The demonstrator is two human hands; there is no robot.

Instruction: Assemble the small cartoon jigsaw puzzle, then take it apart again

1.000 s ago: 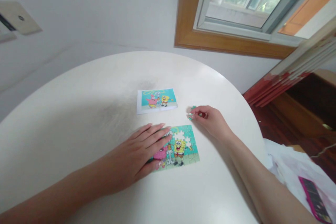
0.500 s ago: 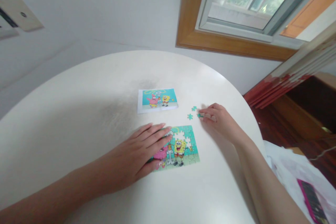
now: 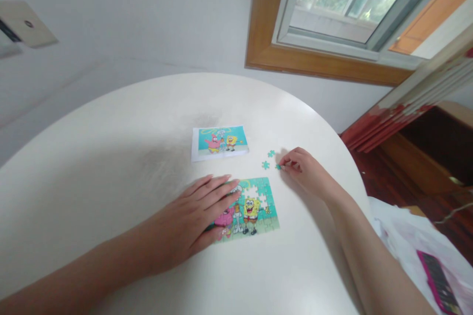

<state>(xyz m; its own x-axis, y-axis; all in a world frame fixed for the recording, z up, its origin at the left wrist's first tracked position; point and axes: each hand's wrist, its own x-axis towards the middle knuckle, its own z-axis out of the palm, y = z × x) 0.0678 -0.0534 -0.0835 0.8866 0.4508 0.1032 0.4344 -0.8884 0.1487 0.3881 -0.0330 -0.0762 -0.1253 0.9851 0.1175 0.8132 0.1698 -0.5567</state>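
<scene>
My left hand point(image 3: 192, 219) lies flat with fingers stretched out on the left part of a small cartoon jigsaw puzzle point(image 3: 254, 206), which has a white gap near its top. My right hand point(image 3: 305, 170) rests on the table to the upper right of the puzzle, fingers curled, its fingertips pinching a teal puzzle piece point(image 3: 278, 167). Two more teal pieces point(image 3: 265, 164) point(image 3: 271, 153) lie loose just left of those fingertips. A printed reference picture point(image 3: 219, 141) of the same cartoon lies farther back.
All of this is on a round white table point(image 3: 129, 157) against a white wall. A wood-framed window point(image 3: 332, 34) is at the upper right. A pink phone point(image 3: 438, 283) lies on white cloth at the lower right, off the table's edge.
My right hand shifted slightly right and set down loose teal pieces, which now lie separate on the table. It then closed on one piece. My left hand stayed on the puzzle.
</scene>
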